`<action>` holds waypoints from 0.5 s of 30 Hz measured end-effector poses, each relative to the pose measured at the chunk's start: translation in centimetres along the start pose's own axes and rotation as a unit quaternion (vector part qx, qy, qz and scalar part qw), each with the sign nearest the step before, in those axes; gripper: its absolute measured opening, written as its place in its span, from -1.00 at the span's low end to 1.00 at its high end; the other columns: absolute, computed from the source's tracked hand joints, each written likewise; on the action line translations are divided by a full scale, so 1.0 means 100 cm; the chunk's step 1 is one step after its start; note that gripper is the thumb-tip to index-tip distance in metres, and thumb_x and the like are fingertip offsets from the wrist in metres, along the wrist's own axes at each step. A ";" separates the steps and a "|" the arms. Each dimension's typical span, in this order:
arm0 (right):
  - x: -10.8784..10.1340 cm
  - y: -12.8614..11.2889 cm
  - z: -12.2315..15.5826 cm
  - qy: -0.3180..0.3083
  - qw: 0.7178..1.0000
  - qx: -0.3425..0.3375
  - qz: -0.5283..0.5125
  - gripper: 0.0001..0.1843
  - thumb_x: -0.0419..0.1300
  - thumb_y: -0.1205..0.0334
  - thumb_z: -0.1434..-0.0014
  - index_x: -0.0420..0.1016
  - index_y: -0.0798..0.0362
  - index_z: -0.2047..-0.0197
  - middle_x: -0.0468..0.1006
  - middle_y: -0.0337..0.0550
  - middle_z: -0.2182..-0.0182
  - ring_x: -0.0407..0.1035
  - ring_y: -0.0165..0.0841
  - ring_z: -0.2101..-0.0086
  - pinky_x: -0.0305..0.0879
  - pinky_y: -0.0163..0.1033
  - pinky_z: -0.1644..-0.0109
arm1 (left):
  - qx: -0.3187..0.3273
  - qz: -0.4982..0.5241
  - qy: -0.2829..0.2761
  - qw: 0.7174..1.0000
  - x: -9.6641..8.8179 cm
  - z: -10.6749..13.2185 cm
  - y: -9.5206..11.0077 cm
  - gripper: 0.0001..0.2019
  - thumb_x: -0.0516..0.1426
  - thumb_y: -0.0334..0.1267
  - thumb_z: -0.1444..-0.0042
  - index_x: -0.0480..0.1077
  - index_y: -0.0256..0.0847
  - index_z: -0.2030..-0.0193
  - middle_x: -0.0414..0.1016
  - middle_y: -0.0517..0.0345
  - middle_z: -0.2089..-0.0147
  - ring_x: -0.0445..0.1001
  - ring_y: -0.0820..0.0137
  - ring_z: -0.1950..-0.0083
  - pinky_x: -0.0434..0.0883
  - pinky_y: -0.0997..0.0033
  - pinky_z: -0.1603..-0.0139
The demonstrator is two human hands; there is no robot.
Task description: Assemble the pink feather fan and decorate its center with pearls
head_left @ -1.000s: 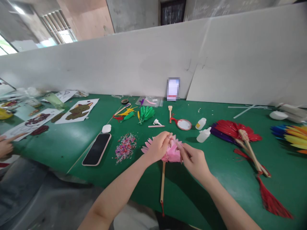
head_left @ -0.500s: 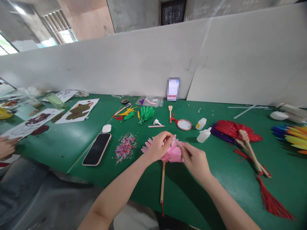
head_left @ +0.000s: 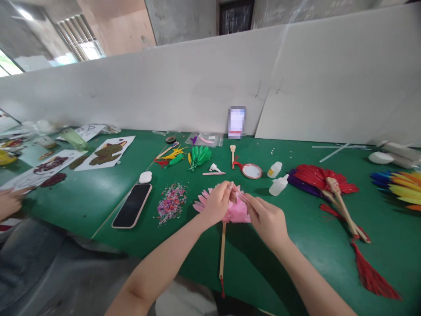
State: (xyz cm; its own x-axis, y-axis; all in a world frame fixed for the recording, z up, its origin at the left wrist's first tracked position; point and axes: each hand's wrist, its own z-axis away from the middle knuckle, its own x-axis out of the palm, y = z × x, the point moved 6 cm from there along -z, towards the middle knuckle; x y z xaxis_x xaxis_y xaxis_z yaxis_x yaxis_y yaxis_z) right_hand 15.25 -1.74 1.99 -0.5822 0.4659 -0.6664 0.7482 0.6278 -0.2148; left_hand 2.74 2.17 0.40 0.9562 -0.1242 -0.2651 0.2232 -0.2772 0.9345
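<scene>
The left hand (head_left: 217, 202) and right hand (head_left: 269, 219) were close together over the pink fan (head_left: 239, 214) on the bench (head_left: 296, 267); their grip couldn't be told; petals (head_left: 200, 205) already fanned above the handle (head_left: 222, 250); remaining work was hidden.

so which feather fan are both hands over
The pink feather fan with a wooden handle: the left hand and right hand are over it; the red feather fan, purple feather fan and multicoloured feathers lie farther right.
</scene>
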 end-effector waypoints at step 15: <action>0.003 -0.001 -0.001 -0.012 1.000 0.001 -0.011 -0.68 -0.06 0.34 -0.31 0.52 0.14 0.26 0.41 -0.22 0.67 0.27 -0.46 0.65 0.09 -0.37 0.54 | -0.018 -0.012 0.048 0.999 -0.002 -0.001 -0.005 -0.68 -0.15 -0.09 -0.30 0.24 -0.20 0.37 0.26 0.26 0.56 0.30 0.46 0.50 0.29 0.43 0.37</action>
State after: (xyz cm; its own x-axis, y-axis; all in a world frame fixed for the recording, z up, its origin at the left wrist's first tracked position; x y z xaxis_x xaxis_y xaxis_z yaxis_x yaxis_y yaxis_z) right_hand 14.98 -1.58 1.85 -0.5905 0.4378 -0.6780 0.7365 0.6359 -0.2308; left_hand 2.41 2.39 0.01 0.9641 -0.0251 -0.2643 0.2504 -0.2449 0.9367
